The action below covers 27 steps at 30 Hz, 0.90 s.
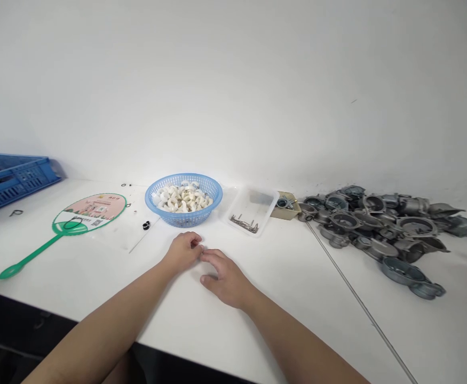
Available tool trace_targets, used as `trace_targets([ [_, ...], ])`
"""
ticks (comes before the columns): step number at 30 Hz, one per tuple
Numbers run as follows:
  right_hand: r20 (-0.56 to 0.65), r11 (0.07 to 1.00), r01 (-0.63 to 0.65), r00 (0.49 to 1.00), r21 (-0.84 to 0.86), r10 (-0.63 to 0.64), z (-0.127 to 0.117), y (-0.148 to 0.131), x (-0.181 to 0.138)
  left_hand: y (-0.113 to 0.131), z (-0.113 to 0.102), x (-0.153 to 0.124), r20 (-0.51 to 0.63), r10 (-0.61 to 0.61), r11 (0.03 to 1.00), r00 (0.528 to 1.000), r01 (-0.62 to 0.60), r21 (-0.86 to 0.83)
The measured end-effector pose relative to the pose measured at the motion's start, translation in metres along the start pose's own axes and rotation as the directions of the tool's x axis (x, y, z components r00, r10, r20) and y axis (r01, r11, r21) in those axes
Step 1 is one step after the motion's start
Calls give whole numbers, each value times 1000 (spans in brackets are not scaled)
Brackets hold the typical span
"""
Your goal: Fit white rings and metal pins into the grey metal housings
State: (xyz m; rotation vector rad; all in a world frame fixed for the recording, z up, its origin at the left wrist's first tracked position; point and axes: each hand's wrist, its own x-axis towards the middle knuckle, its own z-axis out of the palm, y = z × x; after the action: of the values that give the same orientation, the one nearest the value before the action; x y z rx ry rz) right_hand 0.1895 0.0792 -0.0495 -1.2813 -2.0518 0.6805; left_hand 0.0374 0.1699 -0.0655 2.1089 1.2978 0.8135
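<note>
Left hand (pixel 183 252) apparently touches right hand (pixel 225 278) near blue plastic basket (pixel 185 221).

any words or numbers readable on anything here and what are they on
Nothing here can be quoted.
Heading on the green fan: too small and blurred to read.
Small print beside what looks like a QR code on the fan: too blurred to read.
</note>
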Motion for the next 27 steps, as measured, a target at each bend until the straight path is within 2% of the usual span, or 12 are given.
trace_targets([
  [17, 9, 1000, -17, 1000, -6, 17, -3, -3, 0, 1, 0, 0, -9, -2, 1000, 1000, 2, -7],
  [27, -2, 1000, 24, 1000, -12, -24, 0, 2, 0, -1, -1, 0, -1, -2, 1000, 1000, 2, -4],
])
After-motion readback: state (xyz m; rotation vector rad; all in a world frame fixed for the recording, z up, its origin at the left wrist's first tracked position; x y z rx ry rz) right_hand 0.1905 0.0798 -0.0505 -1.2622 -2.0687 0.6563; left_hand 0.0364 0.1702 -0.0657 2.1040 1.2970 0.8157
